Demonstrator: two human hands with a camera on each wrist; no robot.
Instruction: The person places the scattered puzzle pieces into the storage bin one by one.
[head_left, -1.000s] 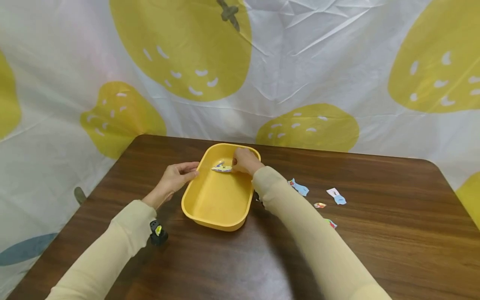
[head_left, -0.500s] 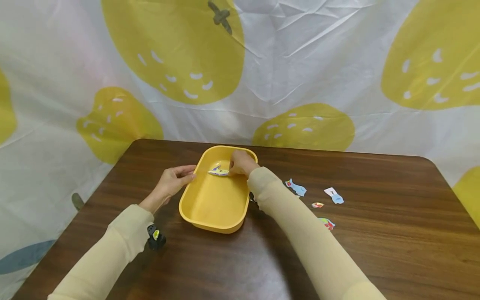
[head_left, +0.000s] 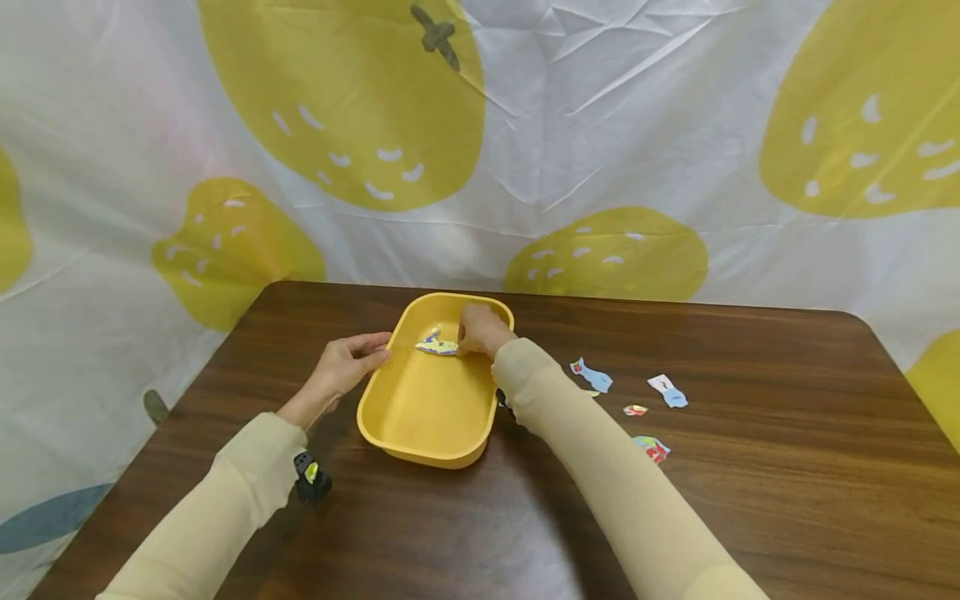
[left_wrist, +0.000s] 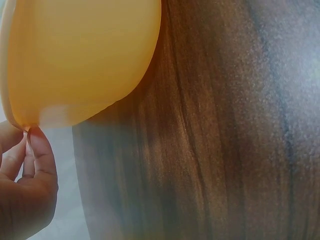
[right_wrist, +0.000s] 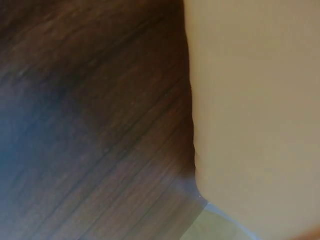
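A yellow plastic basin (head_left: 431, 412) stands on the brown wooden table. My left hand (head_left: 335, 371) pinches its left rim between thumb and fingers; the left wrist view shows the thumb and fingertips of this hand (left_wrist: 32, 182) meeting at the basin's edge (left_wrist: 85, 60). Inside the basin's far end, my right hand (head_left: 482, 329) has curled fingers at the right end of a cut paper piece (head_left: 437, 345), pale yellow with blue markings. The fingertips themselves are hidden. From the right wrist, only the basin's outer wall (right_wrist: 255, 110) and the tabletop show; the hand is out of that view.
Right of the basin lie several paper pieces: a light-blue one (head_left: 594, 376), a white and blue one (head_left: 668, 391), a small red one (head_left: 635, 410) and a red-green one (head_left: 653, 449) beside the right sleeve. A lemon-printed curtain (head_left: 570, 150) hangs behind the table.
The head view has shifted slightly. Both hands keep nearly the same places at the basin, and the paper piece stays at the right hand's fingers, turned a little.
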